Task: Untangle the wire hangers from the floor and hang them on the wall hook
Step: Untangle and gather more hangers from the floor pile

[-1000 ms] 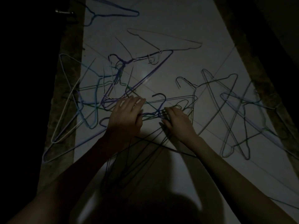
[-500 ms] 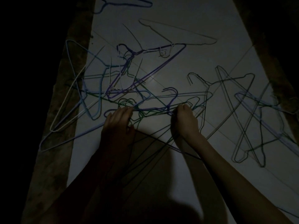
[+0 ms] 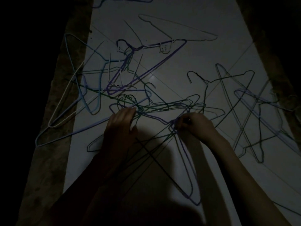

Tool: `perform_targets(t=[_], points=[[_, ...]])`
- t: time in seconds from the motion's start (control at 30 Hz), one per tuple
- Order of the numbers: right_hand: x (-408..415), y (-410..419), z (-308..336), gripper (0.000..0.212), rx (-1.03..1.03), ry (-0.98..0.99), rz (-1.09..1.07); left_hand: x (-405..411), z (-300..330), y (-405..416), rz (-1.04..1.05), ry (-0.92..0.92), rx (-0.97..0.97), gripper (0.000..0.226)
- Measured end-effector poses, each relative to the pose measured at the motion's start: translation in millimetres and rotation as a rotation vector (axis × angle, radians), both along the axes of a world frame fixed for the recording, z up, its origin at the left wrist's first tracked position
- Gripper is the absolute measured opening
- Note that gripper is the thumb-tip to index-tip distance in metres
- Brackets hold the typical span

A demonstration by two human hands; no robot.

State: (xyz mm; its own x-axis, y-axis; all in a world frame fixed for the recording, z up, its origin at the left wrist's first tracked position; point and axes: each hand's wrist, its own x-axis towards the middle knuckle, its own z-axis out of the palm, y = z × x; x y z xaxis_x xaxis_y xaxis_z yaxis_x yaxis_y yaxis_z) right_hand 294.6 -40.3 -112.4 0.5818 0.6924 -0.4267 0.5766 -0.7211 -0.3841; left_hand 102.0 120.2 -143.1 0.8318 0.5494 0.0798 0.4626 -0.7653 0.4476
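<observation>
Wire hangers [image 3: 156, 106] tangled under both hands [image 3: 162, 123]

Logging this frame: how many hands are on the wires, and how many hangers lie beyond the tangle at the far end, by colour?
Hands: 2 (left hand, right hand)
Pale hanger: 1
Blue hanger, cut by the top edge: 1
Total: 4
Tangled hangers: too overlapped and dim to count.

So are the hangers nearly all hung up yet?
Not yet. No hanger shows as hung, and no hook is in view. The right hand pinches the twisted necks in the tangled pile while the left hand touches its wires. Loose hangers lie across the floor, waiting.
</observation>
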Motion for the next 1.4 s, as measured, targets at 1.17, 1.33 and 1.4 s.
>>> perform_targets(t=[1.17, 1.33, 1.4], points=[[36.2, 22.5, -16.3, 0.014, 0.185, -0.492, -0.011, 0.0, -2.8, 2.6, 0.216, -0.045, -0.299, 0.046], [34.1, 14.9, -17.6, 0.009, 0.240, -0.537, -0.022, 11.6, 3.1, 10.5, 0.285, -0.039, -0.456, 0.047], [36.9, 11.7, -14.1, 0.012, 0.272, -0.532, -0.098, 16.8, 2.0, 9.8, 0.268, -0.034, -0.569, 0.049]])
